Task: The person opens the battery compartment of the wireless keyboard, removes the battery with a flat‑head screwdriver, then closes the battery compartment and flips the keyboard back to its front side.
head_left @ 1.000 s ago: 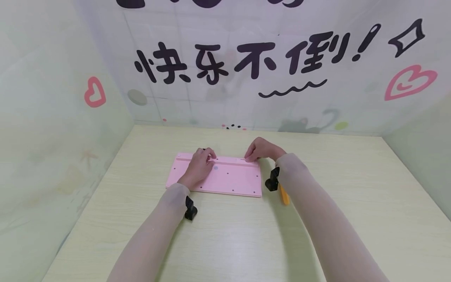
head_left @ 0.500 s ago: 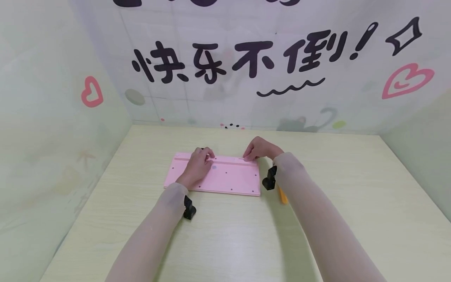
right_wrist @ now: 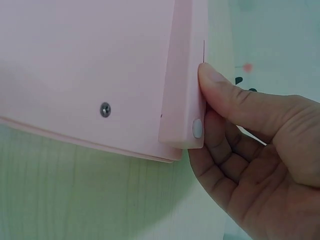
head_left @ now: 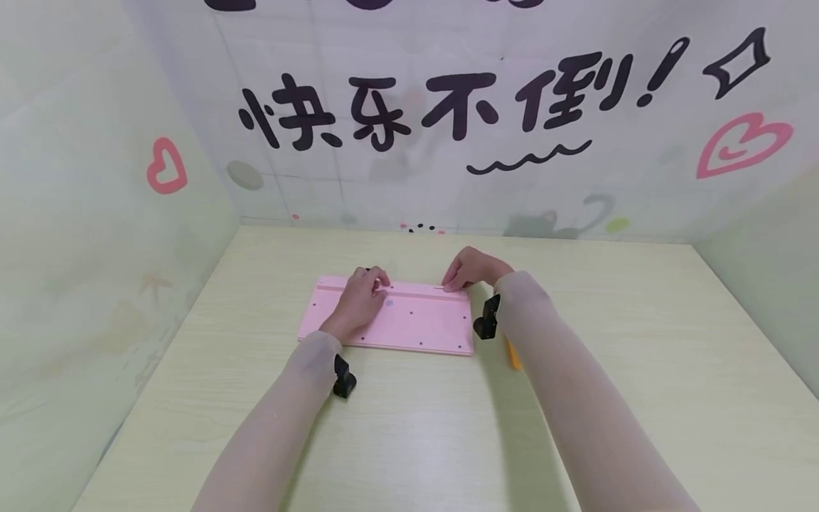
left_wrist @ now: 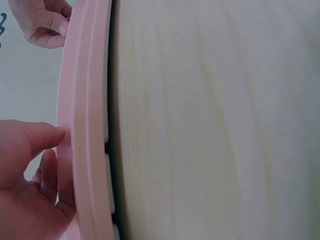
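A pink keyboard [head_left: 431, 327] lies face down on the table, its screw-dotted back upward. In the left wrist view, the white keys [left_wrist: 110, 184] peek out along its near underside. My left hand [head_left: 360, 302] grips the far raised edge left of centre, thumb and curled fingers on either side. Near the far right corner, my right hand [head_left: 475, 270] pinches the same ridge. The right wrist view has the thumb at the end of a thin slit line, beside a pale oval foot [right_wrist: 197, 128], with the fingers curled beneath. A screw [right_wrist: 105, 110] sits nearby in the back.
A slim orange object [head_left: 514, 355] lies right of the keyboard, partly hidden by the right forearm. The pale wooden table [head_left: 409, 427] meets a printed backdrop [head_left: 409, 192] behind and side walls left and right. Black cameras [head_left: 344, 377] are strapped to both wrists.
Both hands keep their hold on the keyboard, which stays in place. The right wrist has turned very slightly. The head view has shifted a little.
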Demonstrator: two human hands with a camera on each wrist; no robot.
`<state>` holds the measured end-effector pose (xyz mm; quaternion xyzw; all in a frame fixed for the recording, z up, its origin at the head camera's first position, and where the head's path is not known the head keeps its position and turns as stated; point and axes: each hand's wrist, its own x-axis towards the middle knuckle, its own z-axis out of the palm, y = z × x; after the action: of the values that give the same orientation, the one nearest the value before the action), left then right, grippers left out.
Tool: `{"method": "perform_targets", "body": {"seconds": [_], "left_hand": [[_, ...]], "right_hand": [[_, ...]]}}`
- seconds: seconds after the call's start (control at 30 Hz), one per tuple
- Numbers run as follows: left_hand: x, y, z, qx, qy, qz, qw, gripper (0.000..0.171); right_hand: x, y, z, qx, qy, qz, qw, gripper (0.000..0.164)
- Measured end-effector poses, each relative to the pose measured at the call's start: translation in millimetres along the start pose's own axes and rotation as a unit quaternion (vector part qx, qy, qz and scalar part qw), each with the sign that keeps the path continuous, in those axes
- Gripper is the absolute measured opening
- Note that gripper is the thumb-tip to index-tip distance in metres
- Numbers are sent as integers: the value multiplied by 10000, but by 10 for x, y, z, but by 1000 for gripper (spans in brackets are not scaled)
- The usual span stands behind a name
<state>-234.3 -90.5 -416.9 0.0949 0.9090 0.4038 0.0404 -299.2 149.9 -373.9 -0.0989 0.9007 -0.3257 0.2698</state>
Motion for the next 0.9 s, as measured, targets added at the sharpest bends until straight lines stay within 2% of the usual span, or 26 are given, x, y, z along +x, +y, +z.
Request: {"method": "perform_targets", "body": {"seconds": [0.23,0.43,0.73,0.9], "left_hand": [[-4,8,15,12,10,-7,10000,11],[-5,3,23,-9,125,-50,9999,11],[-35,18,26,-134,229,-72,9996,11],[-34,31,-8,-198,105,-166,9996,11]], "right_hand": [[-28,33,46,-8,247,-206,9995,17],[-42,49,83,-330,489,-525,9969,16],[-101,24,125,-414,580,-560,9959,13],[-166,2,157,-389,662,-548,9955,14]]}}
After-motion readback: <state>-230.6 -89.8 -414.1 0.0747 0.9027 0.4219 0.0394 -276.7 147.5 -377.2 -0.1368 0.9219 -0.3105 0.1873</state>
